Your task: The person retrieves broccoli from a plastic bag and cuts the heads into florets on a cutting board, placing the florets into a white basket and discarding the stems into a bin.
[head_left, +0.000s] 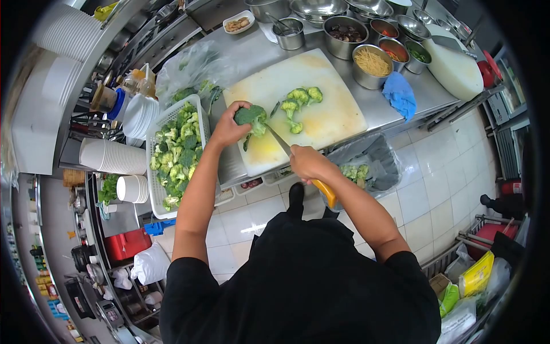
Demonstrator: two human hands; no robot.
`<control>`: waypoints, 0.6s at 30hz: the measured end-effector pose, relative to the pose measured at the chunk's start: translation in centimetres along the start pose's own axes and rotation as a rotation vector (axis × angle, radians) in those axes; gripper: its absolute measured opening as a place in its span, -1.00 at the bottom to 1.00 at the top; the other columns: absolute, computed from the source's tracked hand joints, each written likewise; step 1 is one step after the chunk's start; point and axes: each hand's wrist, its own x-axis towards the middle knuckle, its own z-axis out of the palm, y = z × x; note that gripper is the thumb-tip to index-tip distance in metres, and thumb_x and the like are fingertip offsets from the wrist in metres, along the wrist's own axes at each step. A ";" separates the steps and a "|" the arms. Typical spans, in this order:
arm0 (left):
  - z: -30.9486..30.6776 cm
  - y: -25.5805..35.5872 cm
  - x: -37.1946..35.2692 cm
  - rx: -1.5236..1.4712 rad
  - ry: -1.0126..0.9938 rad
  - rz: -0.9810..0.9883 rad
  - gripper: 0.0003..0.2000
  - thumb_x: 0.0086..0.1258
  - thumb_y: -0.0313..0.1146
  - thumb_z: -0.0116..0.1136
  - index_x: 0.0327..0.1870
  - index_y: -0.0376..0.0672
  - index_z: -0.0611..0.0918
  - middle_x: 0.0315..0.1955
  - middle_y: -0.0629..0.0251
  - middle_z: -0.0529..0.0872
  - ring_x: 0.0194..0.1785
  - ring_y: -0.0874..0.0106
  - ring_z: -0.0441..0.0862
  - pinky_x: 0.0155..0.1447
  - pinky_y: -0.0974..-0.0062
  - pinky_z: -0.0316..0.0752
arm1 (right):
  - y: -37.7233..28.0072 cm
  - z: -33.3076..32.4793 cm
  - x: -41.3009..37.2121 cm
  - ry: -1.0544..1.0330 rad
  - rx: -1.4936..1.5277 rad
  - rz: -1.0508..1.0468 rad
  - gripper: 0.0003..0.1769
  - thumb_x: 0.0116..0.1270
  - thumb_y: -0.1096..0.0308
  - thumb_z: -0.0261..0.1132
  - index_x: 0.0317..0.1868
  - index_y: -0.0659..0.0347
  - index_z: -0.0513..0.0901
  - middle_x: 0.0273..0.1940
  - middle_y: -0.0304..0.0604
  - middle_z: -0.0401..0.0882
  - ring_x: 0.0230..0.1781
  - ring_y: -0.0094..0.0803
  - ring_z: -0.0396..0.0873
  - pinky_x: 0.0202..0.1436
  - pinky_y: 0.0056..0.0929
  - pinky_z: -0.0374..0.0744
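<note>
Over the cutting board [335, 117], left hand [229, 128] grips broccoli [250, 114], right hand [307, 162] grasps the knife [279, 141]

Surface [401, 103]: brushed steel, dull sheen. Cutting board [332, 114]: matt plastic, stained yellow. Bowls [344, 43]: shiny metal. Basket [153, 189]: white plastic mesh. Floor [435, 172]: glossy tile.

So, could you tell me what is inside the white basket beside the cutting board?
Broccoli florets fill the white basket; its floor and anything under the pile are covered.
</note>
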 end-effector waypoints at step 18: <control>2.2 1.2 1.5 0.212 -0.047 0.043 -0.62 0.27 -0.27 0.31 0.07 -0.21 0.62 0.07 0.11 0.57 0.18 0.16 0.54 0.30 0.38 0.40 | 0.8 3.8 1.8 0.350 -0.354 -0.238 -0.74 0.32 0.49 0.09 -0.05 0.49 0.52 -0.17 0.31 0.70 -0.10 0.17 0.72 0.01 -0.01 0.65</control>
